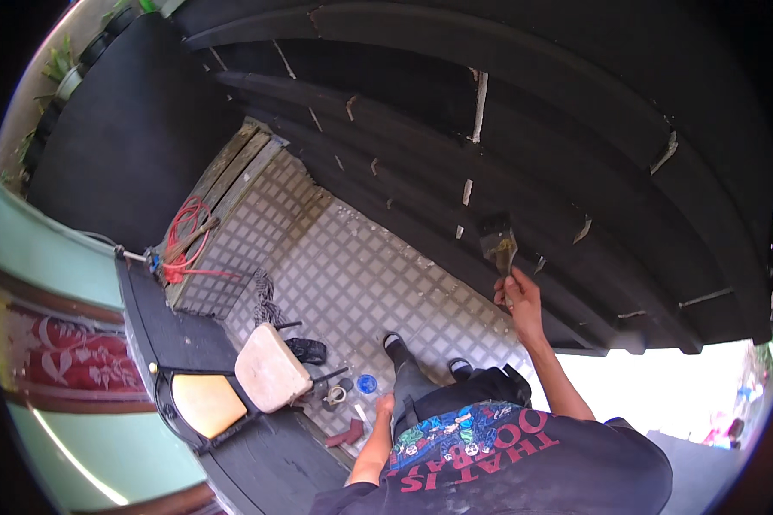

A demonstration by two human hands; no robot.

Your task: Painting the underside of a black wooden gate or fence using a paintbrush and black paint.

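Observation:
My right hand (521, 300) is raised in front of the black panelled wall (404, 112). Its fingers are closed round the handle of a flat paintbrush (501, 246), bristles pointing up and away from me. Whether the dark bristles touch the wall cannot be made out. Pale unpainted strips, such as a long patch (479, 107) and a shorter patch (467, 191), show along the wall's ridges, some close to the brush. Low beside my body hangs my left hand (386, 405). Its fingers are too small and partly hidden to read.
A chair (270, 367) with a worn pale cushion stands at the left. Near it on the tiled floor (352, 257) lie a blue round lid or tub (367, 384), a tape roll (336, 395) and a dark bag (306, 350). Red cord (185, 236) drapes over a tiled ledge.

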